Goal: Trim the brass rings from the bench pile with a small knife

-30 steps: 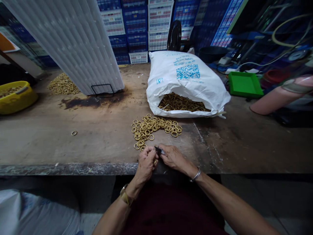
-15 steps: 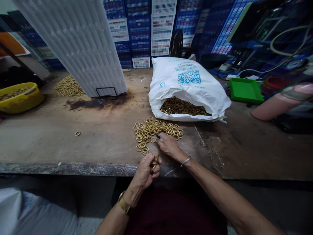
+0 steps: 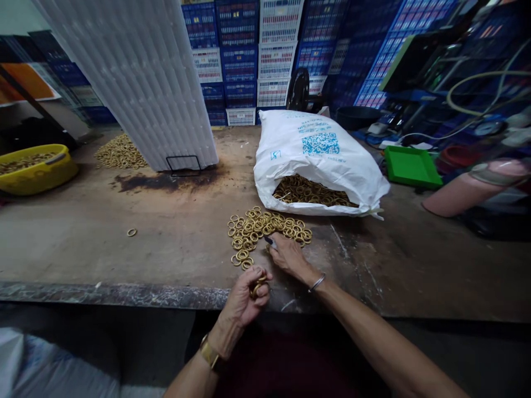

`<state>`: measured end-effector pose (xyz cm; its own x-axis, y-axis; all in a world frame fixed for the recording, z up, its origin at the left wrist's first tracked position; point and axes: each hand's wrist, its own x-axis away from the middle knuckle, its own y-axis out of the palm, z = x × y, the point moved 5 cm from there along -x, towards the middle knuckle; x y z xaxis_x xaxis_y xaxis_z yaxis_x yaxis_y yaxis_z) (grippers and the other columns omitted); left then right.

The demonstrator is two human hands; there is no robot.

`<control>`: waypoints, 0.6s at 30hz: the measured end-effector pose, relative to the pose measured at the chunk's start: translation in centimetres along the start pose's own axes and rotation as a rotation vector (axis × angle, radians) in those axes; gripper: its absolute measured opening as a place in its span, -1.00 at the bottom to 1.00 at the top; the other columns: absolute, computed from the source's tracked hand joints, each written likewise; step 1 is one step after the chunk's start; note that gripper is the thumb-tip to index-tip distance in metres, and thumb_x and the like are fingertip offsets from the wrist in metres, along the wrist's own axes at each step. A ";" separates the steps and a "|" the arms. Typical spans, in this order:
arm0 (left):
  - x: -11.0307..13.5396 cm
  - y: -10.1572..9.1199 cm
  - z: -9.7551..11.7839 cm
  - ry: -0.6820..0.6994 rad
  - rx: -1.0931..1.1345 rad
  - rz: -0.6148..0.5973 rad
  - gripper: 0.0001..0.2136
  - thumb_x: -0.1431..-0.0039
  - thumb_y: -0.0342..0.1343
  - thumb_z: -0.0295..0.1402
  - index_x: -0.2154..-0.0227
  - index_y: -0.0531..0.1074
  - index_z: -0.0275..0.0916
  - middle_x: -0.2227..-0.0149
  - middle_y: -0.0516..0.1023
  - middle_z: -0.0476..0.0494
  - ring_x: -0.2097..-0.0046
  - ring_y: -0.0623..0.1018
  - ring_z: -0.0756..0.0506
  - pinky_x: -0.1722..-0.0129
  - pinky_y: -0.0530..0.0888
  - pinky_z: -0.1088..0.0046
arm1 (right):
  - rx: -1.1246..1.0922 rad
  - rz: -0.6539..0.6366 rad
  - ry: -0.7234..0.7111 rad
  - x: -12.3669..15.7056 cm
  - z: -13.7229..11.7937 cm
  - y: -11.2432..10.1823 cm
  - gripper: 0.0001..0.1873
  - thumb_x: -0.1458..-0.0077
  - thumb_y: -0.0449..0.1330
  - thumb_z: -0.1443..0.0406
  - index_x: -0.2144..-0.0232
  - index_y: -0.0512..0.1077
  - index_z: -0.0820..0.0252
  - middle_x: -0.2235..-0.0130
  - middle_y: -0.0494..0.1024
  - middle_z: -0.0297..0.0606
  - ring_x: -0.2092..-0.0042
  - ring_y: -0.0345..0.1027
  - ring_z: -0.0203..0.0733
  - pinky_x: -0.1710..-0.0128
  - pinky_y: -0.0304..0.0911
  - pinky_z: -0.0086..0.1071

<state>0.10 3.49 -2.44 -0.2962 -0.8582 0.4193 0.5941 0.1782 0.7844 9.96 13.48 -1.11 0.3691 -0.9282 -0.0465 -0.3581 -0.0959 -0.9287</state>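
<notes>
My left hand (image 3: pixel 248 293) is closed around several brass rings (image 3: pixel 258 286) near the table's front edge. Just to its right and farther in, my right hand (image 3: pixel 288 255) grips a small pen-like tool (image 3: pixel 270 242) with a dark tip and a pale body; its exact kind is not clear. A brass ring (image 3: pixel 267 250) shows by those right fingertips, partly hidden. Both hands are next to a loose pile of brass rings (image 3: pixel 253 224) on the wooden table (image 3: pixel 174 249). Behind the pile lies a white woven sack (image 3: pixel 319 160), its mouth open towards me, with many more rings inside.
One ring (image 3: pixel 131 232) lies alone at left. Farther back are a yellow basin (image 3: pixel 41 176) of rings, another ring heap (image 3: pixel 120 152) and tall translucent sheets (image 3: pixel 145 83) in a black wire stand. A green tray (image 3: pixel 412 167) and pink bottle (image 3: pixel 468 190) stand at right.
The whole scene sits slightly lower in the picture. A ring now shows by my right fingertips, which have drawn slightly back from the pile. My left hand still holds its rings.
</notes>
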 end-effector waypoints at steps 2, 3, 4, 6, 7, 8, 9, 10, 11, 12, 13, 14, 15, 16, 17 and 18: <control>-0.2 0.0 0.2 0.030 -0.038 0.032 -0.73 0.13 0.23 -0.33 0.50 0.20 -0.27 0.46 0.37 0.02 0.65 0.15 0.20 0.73 0.00 0.70 | -0.136 0.021 -0.031 0.7 0.3 -0.4 -0.82 -0.02 -0.03 0.36 0.31 0.32 0.20 0.45 0.39 -0.31 0.43 0.21 -0.28 0.41 0.03 -0.45; -0.3 -0.1 0.3 0.056 -0.073 0.056 -0.71 0.14 0.24 -0.32 0.51 0.18 -0.27 0.48 0.35 0.04 0.66 0.15 0.20 0.74 -0.01 0.70 | -0.205 0.034 -0.052 1.2 0.3 -0.6 -0.85 -0.03 -0.03 0.35 0.34 0.31 0.19 0.49 0.36 -0.35 0.46 0.17 -0.30 0.43 0.02 -0.46; -0.4 -0.1 0.4 0.090 -0.119 0.084 -0.69 0.15 0.24 -0.30 0.52 0.17 -0.26 0.51 0.32 0.07 0.66 0.15 0.20 0.74 -0.02 0.70 | -0.269 0.042 -0.072 1.6 0.2 -0.9 -0.88 -0.03 -0.03 0.33 0.38 0.30 0.18 0.51 0.32 -0.37 0.48 0.14 -0.31 0.44 0.02 -0.46; -0.6 -0.1 0.7 0.155 -0.238 0.145 -0.66 0.15 0.24 -0.22 0.52 0.16 -0.24 0.55 0.29 0.10 0.68 0.16 0.19 0.75 -0.02 0.69 | -0.379 0.048 -0.095 2.6 -0.2 -1.5 -0.91 -0.03 -0.02 0.31 0.45 0.27 0.17 0.53 0.29 -0.39 0.49 0.12 -0.32 0.44 0.03 -0.46; -0.7 -0.1 0.8 0.180 -0.302 0.169 -0.66 0.14 0.22 -0.17 0.49 0.18 -0.24 0.57 0.28 0.11 0.69 0.17 0.18 0.76 -0.03 0.69 | -0.425 0.044 -0.095 3.0 -0.4 -1.8 -0.91 -0.03 -0.01 0.31 0.46 0.27 0.17 0.53 0.28 -0.39 0.48 0.12 -0.33 0.44 0.04 -0.46; -0.8 -0.1 0.8 0.195 -0.365 0.185 -0.66 0.12 0.20 -0.13 0.46 0.21 -0.24 0.57 0.28 0.12 0.70 0.18 0.18 0.76 -0.02 0.68 | -0.466 0.036 -0.091 3.4 -0.6 -2.0 -0.92 -0.02 0.00 0.31 0.46 0.26 0.17 0.53 0.28 -0.39 0.48 0.12 -0.33 0.44 0.04 -0.47; -0.9 0.0 0.8 0.201 -0.420 0.192 -0.66 0.10 0.18 -0.10 0.41 0.24 -0.24 0.58 0.29 0.12 0.70 0.18 0.17 0.76 -0.02 0.68 | -0.502 0.025 -0.089 3.7 -0.8 -2.1 -0.92 -0.02 0.00 0.31 0.46 0.27 0.17 0.53 0.27 -0.39 0.48 0.12 -0.34 0.44 0.05 -0.47; -1.0 0.1 0.7 0.201 -0.463 0.192 -0.65 0.09 0.16 -0.08 0.38 0.27 -0.25 0.58 0.29 0.12 0.70 0.18 0.17 0.75 -0.02 0.68 | -0.532 0.015 -0.089 3.9 -1.0 -2.2 -0.92 -0.03 0.00 0.31 0.46 0.27 0.17 0.53 0.27 -0.40 0.48 0.11 -0.34 0.44 0.05 -0.47; -1.1 0.1 0.7 0.204 -0.494 0.191 -0.64 0.08 0.15 -0.07 0.36 0.28 -0.25 0.59 0.29 0.12 0.71 0.18 0.17 0.75 -0.01 0.67 | -0.561 0.007 -0.089 4.0 -1.1 -2.2 -0.91 -0.02 0.00 0.31 0.46 0.27 0.17 0.53 0.26 -0.40 0.48 0.10 -0.34 0.45 0.05 -0.48; -1.1 0.2 0.7 0.212 -0.517 0.192 -0.64 0.07 0.15 -0.07 0.36 0.29 -0.26 0.60 0.28 0.12 0.71 0.18 0.17 0.75 0.00 0.66 | -0.592 -0.001 -0.084 4.1 -1.1 -2.2 -0.91 -0.02 0.01 0.30 0.47 0.28 0.18 0.54 0.25 -0.41 0.48 0.10 -0.35 0.46 0.05 -0.48; -1.1 0.2 0.7 0.228 -0.535 0.199 -0.65 0.07 0.15 -0.07 0.38 0.30 -0.26 0.61 0.27 0.12 0.71 0.17 0.17 0.74 0.01 0.65 | -0.625 -0.006 -0.070 4.1 -1.1 -2.1 -0.91 -0.01 0.02 0.30 0.48 0.28 0.18 0.54 0.24 -0.41 0.49 0.09 -0.35 0.46 0.05 -0.48; -1.1 0.2 0.8 0.249 -0.554 0.208 -0.66 0.08 0.15 -0.07 0.41 0.31 -0.26 0.63 0.25 0.13 0.71 0.16 0.16 0.73 0.02 0.65 | -0.661 -0.008 -0.047 4.0 -1.0 -1.9 -0.91 0.01 0.03 0.30 0.49 0.29 0.18 0.54 0.25 -0.42 0.49 0.10 -0.36 0.47 0.05 -0.49; -1.1 0.2 0.9 0.277 -0.579 0.219 -0.67 0.07 0.15 -0.07 0.44 0.31 -0.27 0.65 0.22 0.14 0.71 0.15 0.16 0.72 0.03 0.64 | -0.696 -0.006 -0.013 3.9 -0.9 -1.8 -0.92 0.03 0.04 0.30 0.50 0.29 0.18 0.54 0.26 -0.42 0.49 0.11 -0.36 0.47 0.06 -0.49; -1.0 0.2 1.0 0.306 -0.611 0.230 -0.68 0.06 0.14 -0.08 0.46 0.32 -0.27 0.68 0.20 0.15 0.71 0.14 0.16 0.71 0.04 0.63 | -0.732 -0.004 0.034 3.8 -0.7 -1.6 -0.92 0.05 0.06 0.29 0.51 0.30 0.18 0.55 0.27 -0.42 0.49 0.12 -0.36 0.48 0.07 -0.49; -0.9 0.2 1.1 0.336 -0.648 0.240 -0.70 0.04 0.13 -0.10 0.47 0.33 -0.27 0.69 0.17 0.15 0.70 0.13 0.15 0.70 0.04 0.63 | -0.770 -0.007 0.087 3.7 -0.5 -1.4 -0.91 0.06 0.07 0.28 0.51 0.30 0.18 0.55 0.29 -0.42 0.50 0.12 -0.37 0.49 0.08 -0.50; -0.9 0.2 1.2 0.367 -0.681 0.249 -0.73 0.02 0.13 -0.12 0.48 0.34 -0.27 0.71 0.16 0.15 0.69 0.13 0.14 0.68 0.04 0.62 | -0.809 -0.019 0.144 3.7 -0.3 -1.1 -0.89 0.06 0.07 0.26 0.50 0.31 0.19 0.57 0.29 -0.42 0.52 0.12 -0.38 0.51 0.08 -0.50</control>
<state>-0.42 4.85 -2.05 0.0981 -0.9563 0.2756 0.9699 0.1538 0.1886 11.48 10.09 -0.12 0.2873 -0.9557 0.0648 -0.8808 -0.2902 -0.3741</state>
